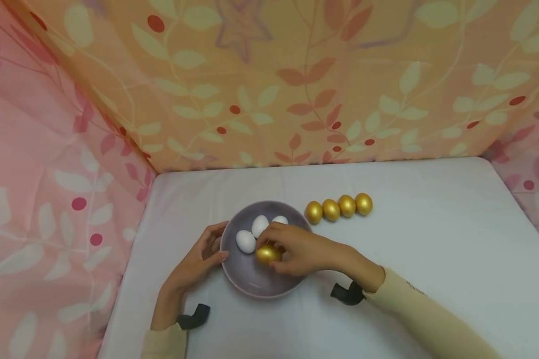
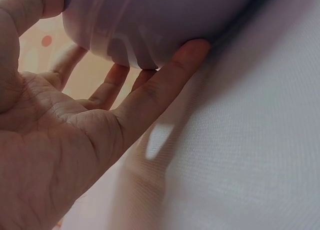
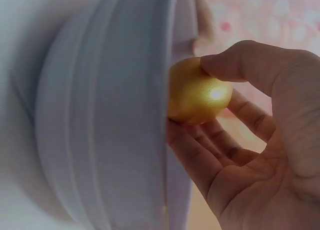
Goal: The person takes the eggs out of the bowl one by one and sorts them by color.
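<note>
A purple-grey bowl sits on the white-covered table. Inside it lie white eggs, three of them showing, partly behind my right hand. That hand pinches a golden egg between thumb and fingertips, within the bowl's rim in the head view. Another bit of gold shows between the egg and my palm, mostly hidden. At the bowl's left side my left hand holds the wall, thumb and fingers spread around its outside. The left wrist view has those fingers against the bowl's outer surface.
Several golden eggs stand in a slanting row just right of the bowl's far side. Patterned cloth walls rise behind the table and at both sides. A dark curved piece sticks out at each wrist.
</note>
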Demonstrator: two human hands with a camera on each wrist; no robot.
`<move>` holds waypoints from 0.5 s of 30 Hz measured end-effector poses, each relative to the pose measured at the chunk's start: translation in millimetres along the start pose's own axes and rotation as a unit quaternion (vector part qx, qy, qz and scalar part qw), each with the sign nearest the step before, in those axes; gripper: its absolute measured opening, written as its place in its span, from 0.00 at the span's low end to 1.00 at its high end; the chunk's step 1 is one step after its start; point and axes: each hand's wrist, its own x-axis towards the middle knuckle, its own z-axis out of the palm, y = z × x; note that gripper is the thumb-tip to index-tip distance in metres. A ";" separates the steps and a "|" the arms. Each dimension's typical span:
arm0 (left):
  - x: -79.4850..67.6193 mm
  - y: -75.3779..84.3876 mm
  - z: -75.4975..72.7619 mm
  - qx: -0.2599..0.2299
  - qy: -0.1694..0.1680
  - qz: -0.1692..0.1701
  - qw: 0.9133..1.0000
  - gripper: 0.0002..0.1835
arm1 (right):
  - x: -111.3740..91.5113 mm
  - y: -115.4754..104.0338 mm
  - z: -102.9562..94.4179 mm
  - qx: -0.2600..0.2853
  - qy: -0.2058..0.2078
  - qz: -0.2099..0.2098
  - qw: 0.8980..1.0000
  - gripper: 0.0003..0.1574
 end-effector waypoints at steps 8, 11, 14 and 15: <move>-0.4 1.8 -1.0 -0.002 -0.001 0.010 1.000 0.38 | -16.9 0.8 -5.7 0.118 0.088 0.017 0.989 0.26; -0.4 4.0 0.0 -0.002 0.000 0.010 1.000 0.38 | -22.3 2.5 -8.3 0.130 0.110 0.016 0.985 0.27; -0.7 5.9 1.5 0.000 0.003 0.007 1.000 0.38 | -28.8 5.9 -9.8 0.138 0.126 0.017 0.982 0.26; -0.8 6.3 1.9 0.000 0.004 0.006 1.000 0.38 | -31.4 7.1 -10.1 0.139 0.131 0.018 0.981 0.26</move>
